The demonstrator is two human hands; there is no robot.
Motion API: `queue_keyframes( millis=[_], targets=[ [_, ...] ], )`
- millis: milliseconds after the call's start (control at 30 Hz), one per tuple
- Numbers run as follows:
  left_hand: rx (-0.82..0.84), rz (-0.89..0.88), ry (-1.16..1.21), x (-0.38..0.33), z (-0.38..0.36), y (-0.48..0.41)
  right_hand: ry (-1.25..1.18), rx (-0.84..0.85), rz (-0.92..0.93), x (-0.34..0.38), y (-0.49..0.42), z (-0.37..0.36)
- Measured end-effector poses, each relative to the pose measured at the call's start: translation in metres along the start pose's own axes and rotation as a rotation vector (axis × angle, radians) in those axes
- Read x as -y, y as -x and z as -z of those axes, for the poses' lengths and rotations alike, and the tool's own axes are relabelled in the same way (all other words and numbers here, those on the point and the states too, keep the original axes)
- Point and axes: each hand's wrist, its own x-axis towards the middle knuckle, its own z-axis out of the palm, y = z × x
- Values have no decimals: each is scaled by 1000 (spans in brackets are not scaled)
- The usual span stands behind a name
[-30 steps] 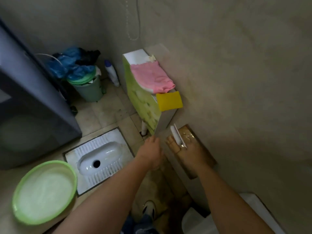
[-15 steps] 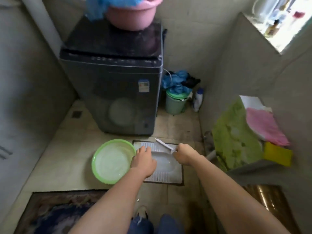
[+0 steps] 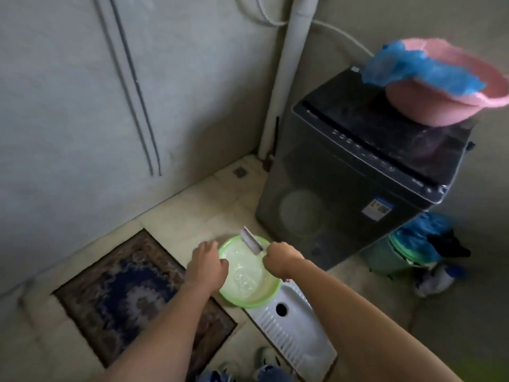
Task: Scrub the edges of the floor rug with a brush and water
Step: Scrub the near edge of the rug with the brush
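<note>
- Head view: right grip [image 3: 278, 257] clamped on the brush [image 3: 251, 241] handle, over the green basin [image 3: 248, 301] of water.
- Loose, empty left grip [image 3: 208, 264] at the basin's 9 o'clock.
- At 8 o'clock, floor rug [image 3: 132, 293]: limp, probably heavy once wet; pin its edge.

Your right hand [image 3: 278, 257] grips a brush [image 3: 251, 240] over the green basin [image 3: 249, 274] at frame centre; your left hand [image 3: 207, 264] hovers beside it, rug [image 3: 132, 293] lower left

Left of the right grip [image 3: 278, 257], the floor rug [image 3: 132, 293] is showing navy-and-brown ornate patterning; beneath the grip, the basin [image 3: 248, 303] is showing a green rim, and the brush [image 3: 251, 241] is showing whitish.
</note>
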Motion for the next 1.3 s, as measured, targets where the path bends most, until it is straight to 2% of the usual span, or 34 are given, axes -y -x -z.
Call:
queue_keyframes(
  millis=[200,333,533,667,900,1300],
  targets=[
    [-123,265,176,43,-13,9,194,87,228,52,-39,-18],
    [-221,483,267,59,-46,24,320,134,369,57,-64,-47],
    [-276,679,374,71,-116,59,236,155,406,25,-95,-101],
    [-288,805,365,85,-146,77,254,105,436,2,-111,-129],
    [-340,822,371,135,-194,73,272,51,407,-4,-146,-201],
    [-233,728,284,241,-328,48,124,38,407,-9,-202,-358]
  ],
)
